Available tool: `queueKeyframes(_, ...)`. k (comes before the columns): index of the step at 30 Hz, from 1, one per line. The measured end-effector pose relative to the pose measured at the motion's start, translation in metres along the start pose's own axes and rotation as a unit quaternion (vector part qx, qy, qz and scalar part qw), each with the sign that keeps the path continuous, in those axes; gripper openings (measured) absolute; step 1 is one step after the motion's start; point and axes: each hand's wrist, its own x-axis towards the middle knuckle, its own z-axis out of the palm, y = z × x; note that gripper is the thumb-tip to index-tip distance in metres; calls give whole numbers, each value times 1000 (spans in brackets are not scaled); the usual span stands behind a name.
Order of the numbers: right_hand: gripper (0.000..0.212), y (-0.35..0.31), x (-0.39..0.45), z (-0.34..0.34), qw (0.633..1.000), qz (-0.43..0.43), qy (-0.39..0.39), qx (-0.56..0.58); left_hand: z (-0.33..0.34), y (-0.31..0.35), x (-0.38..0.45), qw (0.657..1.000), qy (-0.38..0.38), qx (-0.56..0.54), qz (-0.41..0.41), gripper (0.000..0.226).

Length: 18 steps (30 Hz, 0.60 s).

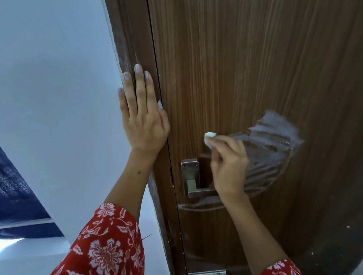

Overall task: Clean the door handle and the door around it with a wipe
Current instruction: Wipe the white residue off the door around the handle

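Brown wood-grain door [256,46], grey metal handle [192,182], white wipe [209,136], whitish streaks [273,139], red sleeves [95,259] with white flowers, pale blue wall [42,86].

A single head-worn camera looks forward and slightly down, close to the wooden door [257,58], with the handle [193,182] just below the picture's middle.

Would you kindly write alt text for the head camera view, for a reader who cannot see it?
A person's right hand pinches a small white wipe against a brown wooden door just above its metal handle, with wet streaks to the right. The left hand rests flat on the door frame.
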Motion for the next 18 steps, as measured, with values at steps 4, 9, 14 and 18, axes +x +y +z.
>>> queueKeyframes(4, 27, 11, -16, -3, 996, -58, -50, -40, 1, -1, -1, 1000, -1, -2, 0, 53)
queueKeyframes(9, 26, 6, -15, 0, 1000, 29, 7, 3, 1, -1, -1, 1000, 0, -1, -2, 53)
queueKeyframes(14, 31, 15, -31, 1, 998, -8, -56, 13, 0, -1, -1, 1000, -4, -8, -4, 53)
queueKeyframes(18, 31, 10, -25, 4, 998, 54, 13, 33, 0, 0, -1, 1000, -4, -9, -5, 52)
